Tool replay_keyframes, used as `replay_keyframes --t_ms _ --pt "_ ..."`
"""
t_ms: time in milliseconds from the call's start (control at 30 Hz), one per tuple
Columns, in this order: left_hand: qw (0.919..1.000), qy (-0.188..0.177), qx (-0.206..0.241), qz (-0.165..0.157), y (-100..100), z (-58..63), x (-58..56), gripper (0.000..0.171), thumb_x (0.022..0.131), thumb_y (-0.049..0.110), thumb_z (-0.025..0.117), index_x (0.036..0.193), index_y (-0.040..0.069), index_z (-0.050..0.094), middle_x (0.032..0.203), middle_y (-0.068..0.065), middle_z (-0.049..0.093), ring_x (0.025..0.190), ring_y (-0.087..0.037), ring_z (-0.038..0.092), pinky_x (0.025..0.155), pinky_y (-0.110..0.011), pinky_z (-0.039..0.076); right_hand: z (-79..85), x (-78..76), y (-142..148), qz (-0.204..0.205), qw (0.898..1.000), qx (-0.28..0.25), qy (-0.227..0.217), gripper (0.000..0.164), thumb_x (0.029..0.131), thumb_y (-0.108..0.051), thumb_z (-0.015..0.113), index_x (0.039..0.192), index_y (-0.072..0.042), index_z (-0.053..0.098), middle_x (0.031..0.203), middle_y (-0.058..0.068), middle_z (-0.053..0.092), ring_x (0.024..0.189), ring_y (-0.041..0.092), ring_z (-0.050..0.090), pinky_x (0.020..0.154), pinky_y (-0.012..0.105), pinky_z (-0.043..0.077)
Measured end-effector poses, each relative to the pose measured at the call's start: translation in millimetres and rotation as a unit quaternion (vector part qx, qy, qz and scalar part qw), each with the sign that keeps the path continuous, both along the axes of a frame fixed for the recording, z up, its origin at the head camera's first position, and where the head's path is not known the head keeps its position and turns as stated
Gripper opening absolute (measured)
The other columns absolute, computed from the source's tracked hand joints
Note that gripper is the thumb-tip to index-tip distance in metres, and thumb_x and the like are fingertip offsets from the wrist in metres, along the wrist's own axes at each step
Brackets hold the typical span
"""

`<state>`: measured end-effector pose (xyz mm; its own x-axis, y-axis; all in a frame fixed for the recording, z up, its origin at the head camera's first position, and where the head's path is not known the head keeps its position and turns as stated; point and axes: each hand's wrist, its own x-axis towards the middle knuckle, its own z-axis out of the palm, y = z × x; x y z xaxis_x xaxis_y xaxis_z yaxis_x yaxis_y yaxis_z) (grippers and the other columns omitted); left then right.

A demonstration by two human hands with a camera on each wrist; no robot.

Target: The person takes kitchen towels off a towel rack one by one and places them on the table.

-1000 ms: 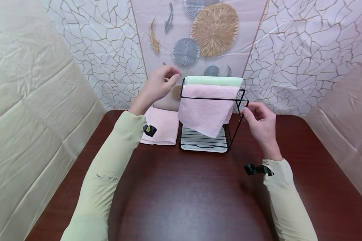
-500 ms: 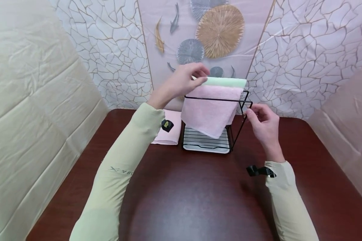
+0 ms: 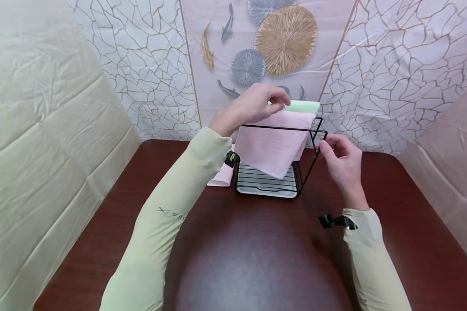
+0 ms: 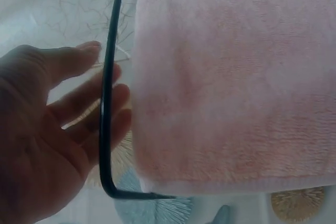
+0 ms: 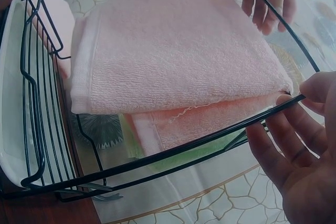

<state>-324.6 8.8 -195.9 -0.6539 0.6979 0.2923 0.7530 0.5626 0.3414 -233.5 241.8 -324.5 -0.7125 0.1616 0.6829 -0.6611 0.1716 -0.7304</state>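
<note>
The left hand (image 3: 258, 103), fingers loosely parted and grasping nothing, hovers beside a rack (image 4: 106, 111) on the desk (image 3: 249, 255), a pink towel (image 3: 274, 142) and green towel (image 3: 304, 106) draped over it; the right hand (image 3: 343, 160) pinches the rack. Apparent step: straightening towels. Next calls for steady bracing.

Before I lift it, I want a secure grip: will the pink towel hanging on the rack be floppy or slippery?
Probably floppy: the pink towel hangs on the black rack, one corner drooping. Likely not slippery, as its surface looks fuzzy.
</note>
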Motion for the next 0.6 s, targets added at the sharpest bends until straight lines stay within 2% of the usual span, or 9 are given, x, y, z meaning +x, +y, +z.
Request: replay_keyframes --t_ms 133,233,367,600 --pt "0.997 -0.008 -0.076 -0.001 5.3 3.0 -2.2 0.028 0.097 0.014 0.058 0.123 0.015 0.067 0.118 -0.001 0.068 0.112 -0.012 0.059 0.097 -0.023 0.045 0.9 0.4 0.0 0.005 1.0 -0.007 -0.004 0.019 0.089 0.007 0.062 0.099 0.022 0.058 0.078 -0.004 0.07 0.067 0.002 0.059 0.062 0.013 0.046" --pt "0.9925 -0.014 -0.121 -0.004 8.5 2.8 -4.1 0.031 0.096 0.015 0.059 0.127 0.016 0.065 0.12 -0.002 0.067 0.111 -0.014 0.059 0.097 -0.025 0.045 0.8 0.7 0.4 0.01 1.0 -0.011 -0.002 0.018 0.088 0.008 0.062 0.099 0.022 0.059 0.078 -0.004 0.07 0.067 0.002 0.059 0.062 0.013 0.046" --pt "0.9895 -0.027 -0.142 0.004 13.0 2.7 -5.2 0.034 0.095 0.013 0.06 0.129 0.017 0.064 0.116 -0.005 0.066 0.103 -0.014 0.058 0.092 -0.027 0.046 0.4 1.1 1.3 0.014 1.0 -0.013 0.003 0.015 0.088 0.009 0.062 0.098 0.02 0.061 0.078 -0.003 0.07 0.067 0.003 0.059 0.062 0.013 0.046" --pt "0.9845 -0.019 -0.175 0.001 21.5 1.5 -8.2 0.041 0.091 0.013 0.064 0.132 0.017 0.06 0.122 -0.008 0.063 0.107 -0.02 0.056 0.094 -0.032 0.046 0.8 1.6 1.4 0.0 1.0 0.0 -0.002 0.01 0.088 0.007 0.063 0.095 0.004 0.07 0.078 -0.007 0.069 0.067 0.002 0.058 0.062 0.013 0.045"
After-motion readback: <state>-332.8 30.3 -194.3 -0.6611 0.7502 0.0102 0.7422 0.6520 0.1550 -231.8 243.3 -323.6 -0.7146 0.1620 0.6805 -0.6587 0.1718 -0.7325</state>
